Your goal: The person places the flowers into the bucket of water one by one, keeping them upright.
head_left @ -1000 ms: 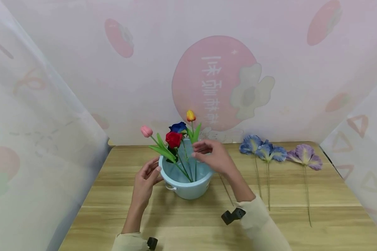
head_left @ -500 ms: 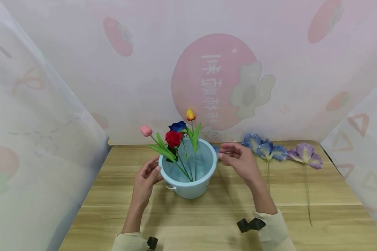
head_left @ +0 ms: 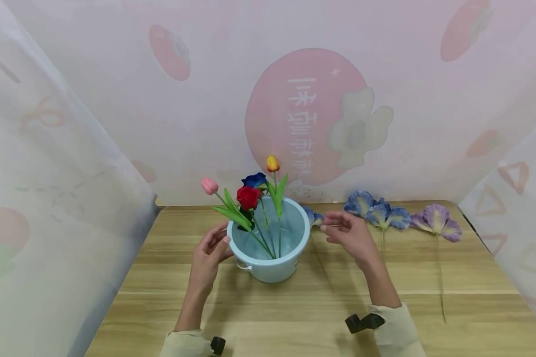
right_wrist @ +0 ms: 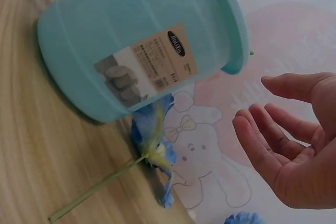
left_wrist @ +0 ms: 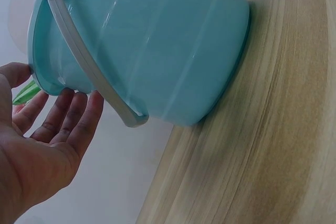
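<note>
A light blue bucket (head_left: 268, 270) stands upright on the wooden table. In it lean a pink tulip (head_left: 209, 186), a red rose (head_left: 248, 198), a dark blue rose (head_left: 254, 180) and a yellow-orange tulip (head_left: 273, 163). My left hand (head_left: 207, 258) rests at the bucket's left rim; in the left wrist view its relaxed fingers touch the outside, thumb at the rim edge. Right of the bucket my right hand (head_left: 349, 238) hovers with loosely bent fingers and nothing in them. Near its fingertips, a blue iris (right_wrist: 152, 140) lies on the table behind the bucket's right side.
Two more blue irises (head_left: 359, 203) and a purple iris (head_left: 435, 220) lie at the right, stems toward the front. A white bucket handle (left_wrist: 86, 59) hangs on the left side. A patterned cloth backdrop (head_left: 196, 124) rises behind the table (head_left: 268, 317).
My right hand has moved away from the yellow-orange tulip's leaves, out of the bucket and to the right, toward the blue iris. My left hand stays at the rim.
</note>
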